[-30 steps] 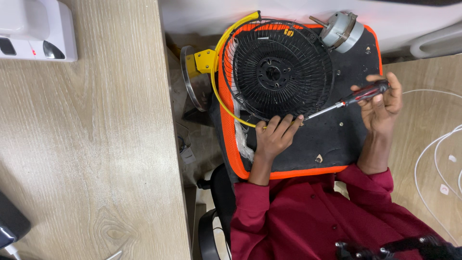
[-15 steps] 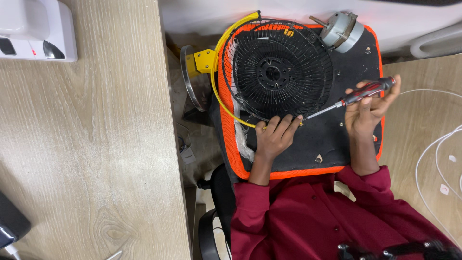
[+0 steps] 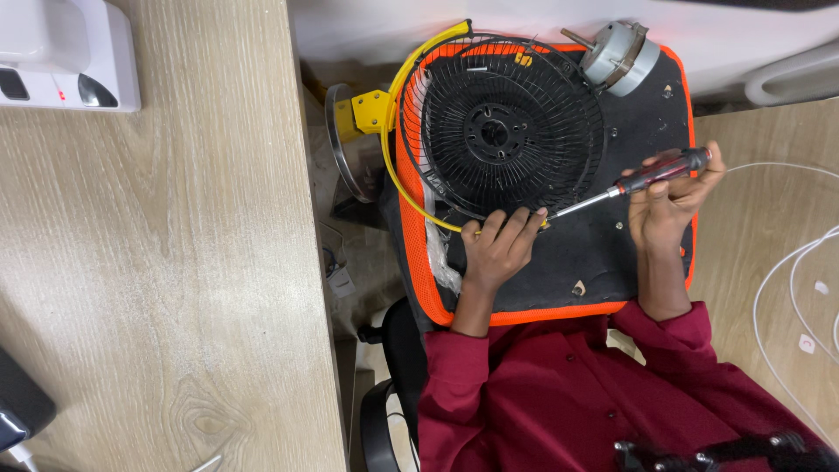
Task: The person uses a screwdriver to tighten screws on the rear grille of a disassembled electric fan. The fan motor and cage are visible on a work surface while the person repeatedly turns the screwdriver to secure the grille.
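A black wire fan grille (image 3: 498, 131) lies on a black pad with an orange border (image 3: 603, 262) across my lap. My left hand (image 3: 498, 249) presses on the grille's near rim, its fingers curled over the wires and the yellow ring (image 3: 400, 162) that runs around the grille's left side. My right hand (image 3: 669, 205) grips a screwdriver with a red and black handle (image 3: 655, 173). The shaft slants down to the left, and its tip meets the rim right beside my left fingertips.
A grey round motor (image 3: 616, 54) sits at the pad's far right corner. A yellow bracket (image 3: 370, 112) and a metal disc hang off the left. Wooden tabletops flank me: a white device (image 3: 65, 52) on the left one, white cables (image 3: 786, 280) on the right.
My right hand with the screwdriver has shifted a little down and to the left, steepening the shaft slightly. My left hand and the grille stay put.
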